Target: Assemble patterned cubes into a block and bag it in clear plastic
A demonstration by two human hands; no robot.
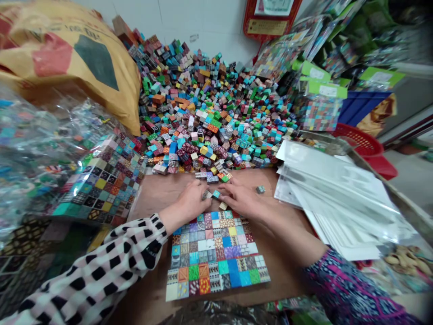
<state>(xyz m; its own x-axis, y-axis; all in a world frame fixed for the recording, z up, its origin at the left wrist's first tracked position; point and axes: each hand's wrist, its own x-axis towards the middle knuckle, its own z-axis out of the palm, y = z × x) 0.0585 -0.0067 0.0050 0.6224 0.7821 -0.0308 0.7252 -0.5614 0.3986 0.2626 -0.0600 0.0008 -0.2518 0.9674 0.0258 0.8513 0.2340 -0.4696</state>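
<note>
Rows of patterned cubes form a flat block on the brown board. Just beyond its far edge, my left hand has its fingers curled at a small grey cube. My right hand comes in from the other side, its fingertips at a turquoise-topped cube. A beige cube lies between the hands and the block. Several loose cubes sit right in front of my fingertips. One grey-green cube lies apart, to the right of my right hand.
A high heap of mixed cubes fills the back. Wrapped cube packs and a yellow sack stand left. White sheets and clear bags lie right, with a red basket and blue bin behind.
</note>
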